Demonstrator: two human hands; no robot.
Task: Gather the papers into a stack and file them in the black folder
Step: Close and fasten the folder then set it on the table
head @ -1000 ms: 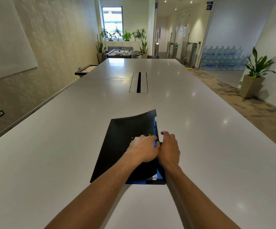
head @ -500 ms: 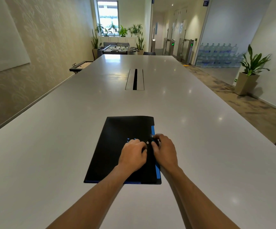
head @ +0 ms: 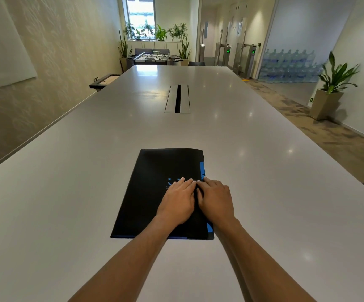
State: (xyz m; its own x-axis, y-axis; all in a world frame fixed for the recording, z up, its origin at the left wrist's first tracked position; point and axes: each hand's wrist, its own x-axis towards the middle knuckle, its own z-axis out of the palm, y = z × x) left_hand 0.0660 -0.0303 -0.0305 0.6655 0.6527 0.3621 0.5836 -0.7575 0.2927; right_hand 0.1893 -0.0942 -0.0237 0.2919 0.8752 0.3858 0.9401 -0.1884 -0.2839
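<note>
You've got a long grey table (head: 264, 171) in front of you, with the black folder (head: 155, 171) lying closed and flat near your edge. Blue trim peeks out along its right side. Your left hand (head: 177, 200) and right hand (head: 216, 200) rest palm-down on the cover, side by side, fingers flat and gripping nothing.

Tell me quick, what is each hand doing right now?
Left hand: open, fingers flat on the closed black folder, holding nothing.
Right hand: open, lying flat on the folder near its right edge, holding nothing.
</note>
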